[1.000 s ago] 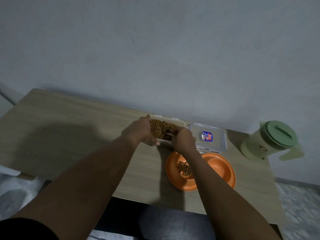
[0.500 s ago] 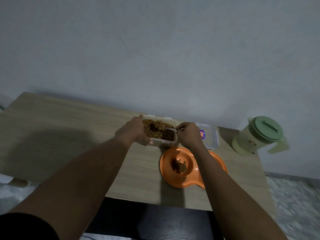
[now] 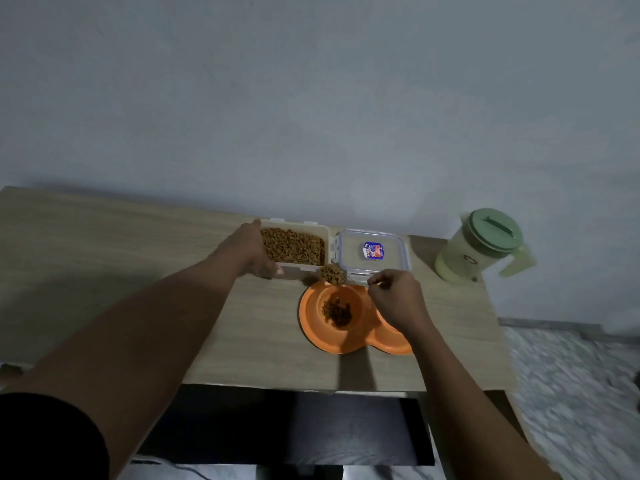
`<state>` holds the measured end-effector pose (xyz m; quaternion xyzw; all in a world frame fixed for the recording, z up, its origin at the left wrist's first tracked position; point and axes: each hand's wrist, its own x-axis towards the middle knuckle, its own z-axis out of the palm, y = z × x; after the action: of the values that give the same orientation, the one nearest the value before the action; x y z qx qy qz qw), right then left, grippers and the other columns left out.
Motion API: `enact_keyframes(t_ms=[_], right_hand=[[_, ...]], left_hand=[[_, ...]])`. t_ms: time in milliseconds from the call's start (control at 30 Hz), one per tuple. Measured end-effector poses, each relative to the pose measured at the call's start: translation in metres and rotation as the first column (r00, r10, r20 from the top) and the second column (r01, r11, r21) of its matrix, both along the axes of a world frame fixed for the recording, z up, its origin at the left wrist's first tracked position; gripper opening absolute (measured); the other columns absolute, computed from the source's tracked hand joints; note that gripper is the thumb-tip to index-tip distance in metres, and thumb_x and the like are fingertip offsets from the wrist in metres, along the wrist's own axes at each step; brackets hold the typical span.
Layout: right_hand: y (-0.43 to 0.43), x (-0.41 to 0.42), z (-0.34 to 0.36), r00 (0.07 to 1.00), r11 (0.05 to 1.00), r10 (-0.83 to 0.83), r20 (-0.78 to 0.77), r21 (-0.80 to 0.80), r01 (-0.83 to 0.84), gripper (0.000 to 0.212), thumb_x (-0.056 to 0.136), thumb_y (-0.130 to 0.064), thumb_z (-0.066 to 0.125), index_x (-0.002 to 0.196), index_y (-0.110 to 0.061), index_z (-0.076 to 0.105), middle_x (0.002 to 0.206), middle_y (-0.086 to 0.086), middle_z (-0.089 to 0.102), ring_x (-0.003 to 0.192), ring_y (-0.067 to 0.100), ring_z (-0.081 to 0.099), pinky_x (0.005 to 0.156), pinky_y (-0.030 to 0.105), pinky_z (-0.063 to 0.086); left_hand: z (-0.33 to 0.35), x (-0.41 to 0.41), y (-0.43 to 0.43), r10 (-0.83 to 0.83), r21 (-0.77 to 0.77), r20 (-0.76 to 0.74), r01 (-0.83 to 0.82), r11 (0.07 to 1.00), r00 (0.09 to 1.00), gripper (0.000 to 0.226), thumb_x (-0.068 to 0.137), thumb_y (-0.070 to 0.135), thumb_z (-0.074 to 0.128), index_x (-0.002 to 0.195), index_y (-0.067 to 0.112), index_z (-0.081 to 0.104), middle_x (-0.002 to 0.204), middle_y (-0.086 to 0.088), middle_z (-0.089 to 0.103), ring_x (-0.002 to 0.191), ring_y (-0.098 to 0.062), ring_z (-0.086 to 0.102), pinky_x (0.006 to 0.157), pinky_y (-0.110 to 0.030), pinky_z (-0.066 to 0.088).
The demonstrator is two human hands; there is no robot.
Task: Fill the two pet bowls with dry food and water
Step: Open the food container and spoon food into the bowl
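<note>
An orange double pet bowl (image 3: 311,327) lies on the wooden table (image 3: 104,258). Its left well holds a small heap of brown kibble (image 3: 336,313); my right arm covers most of the right well. A clear container of kibble (image 3: 294,245) stands behind it, and my left hand (image 3: 251,252) grips its left side. My right hand (image 3: 396,299) pinches a spoon handle, and the spoon, heaped with kibble (image 3: 333,274), hovers over the back rim of the left well. A green-lidded pitcher (image 3: 479,245) stands at the right end of the table.
The container's clear lid (image 3: 372,254), with a blue label, lies flat just right of the container, touching the bowl's back edge. A grey wall runs behind the table. The table's front edge is near my body, with a dark space below it.
My right hand has lifted the loaded spoon out of the container and carried it right and toward me, over the bowl. My left hand stays on the container.
</note>
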<state>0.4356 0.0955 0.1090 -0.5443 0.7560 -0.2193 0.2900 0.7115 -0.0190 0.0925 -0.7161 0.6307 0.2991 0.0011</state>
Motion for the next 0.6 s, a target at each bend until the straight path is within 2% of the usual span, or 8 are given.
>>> enact_keyframes(t_ms=[67, 167, 233, 333, 433, 600], right_hand=[[0.013, -0.007, -0.008, 0.999, 1.0, 0.008, -0.037, 0.019, -0.007, 0.013, 0.083, -0.021, 0.066, 0.08, -0.033, 0.068, 0.081, -0.011, 0.069, 0.09, 0.019, 0.068, 0.091, 0.047, 0.052], [0.025, -0.012, -0.021, 0.99, 0.999, 0.024, -0.138, 0.032, -0.019, 0.015, 0.089, -0.019, 0.062, 0.095, -0.029, 0.072, 0.102, -0.01, 0.072, 0.103, 0.015, 0.066, 0.102, 0.046, 0.04], [0.029, -0.014, -0.027, 0.962, 0.998, 0.061, -0.266, 0.016, -0.059, 0.023, 0.09, -0.017, 0.057, 0.103, -0.03, 0.072, 0.11, -0.009, 0.067, 0.106, 0.016, 0.062, 0.101, 0.045, 0.034], [0.03, -0.013, -0.026, 0.897, 0.992, 0.084, -0.435, -0.051, -0.118, 0.028, 0.093, -0.014, 0.052, 0.108, -0.03, 0.07, 0.111, -0.004, 0.06, 0.109, 0.019, 0.055, 0.091, 0.041, 0.029], [0.028, -0.012, -0.019, 0.907, 0.976, 0.023, -0.421, -0.186, -0.111, 0.022, 0.092, -0.014, 0.056, 0.102, -0.029, 0.07, 0.104, -0.004, 0.06, 0.104, 0.018, 0.055, 0.083, 0.037, 0.026], [0.008, 0.004, -0.009, 0.964, 0.946, -0.01, -0.264, -0.315, -0.076, 0.013, 0.095, -0.02, 0.06, 0.102, -0.027, 0.068, 0.102, -0.005, 0.059, 0.089, 0.018, 0.062, 0.081, 0.033, 0.022]], left_hand=[[0.0, 0.0, 0.001, 0.005, -0.003, 0.001, -0.005, 1.0, 1.0, 0.149, 0.047, 0.045, 0.1, 0.162, 0.013, 0.011, 0.165, -0.011, 0.028, 0.147, -0.033, 0.037, 0.113, -0.048, 0.043], [0.0, 0.001, 0.001, 0.005, -0.001, -0.01, -0.005, 1.0, 1.0, 0.151, 0.042, 0.046, 0.1, 0.161, 0.012, 0.013, 0.163, -0.012, 0.032, 0.145, -0.034, 0.04, 0.111, -0.047, 0.044], [0.0, 0.001, 0.001, 0.001, -0.008, -0.015, -0.002, 1.0, 1.0, 0.152, 0.038, 0.048, 0.1, 0.16, 0.012, 0.017, 0.161, -0.012, 0.037, 0.142, -0.033, 0.044, 0.11, -0.047, 0.046], [0.001, 0.001, 0.001, -0.001, -0.003, -0.005, 0.001, 1.0, 1.0, 0.15, 0.037, 0.051, 0.099, 0.159, 0.013, 0.019, 0.16, -0.011, 0.037, 0.142, -0.032, 0.044, 0.109, -0.047, 0.047], [0.002, -0.001, 0.002, -0.003, -0.008, 0.004, 0.003, 1.0, 1.0, 0.149, 0.043, 0.049, 0.099, 0.161, 0.013, 0.015, 0.163, -0.01, 0.032, 0.145, -0.032, 0.041, 0.111, -0.047, 0.045], [-0.001, -0.002, 0.001, 0.018, 0.006, -0.006, -0.018, 1.0, 1.0, 0.145, 0.052, 0.043, 0.099, 0.162, 0.016, 0.009, 0.166, -0.008, 0.026, 0.148, -0.033, 0.035, 0.114, -0.048, 0.041]])
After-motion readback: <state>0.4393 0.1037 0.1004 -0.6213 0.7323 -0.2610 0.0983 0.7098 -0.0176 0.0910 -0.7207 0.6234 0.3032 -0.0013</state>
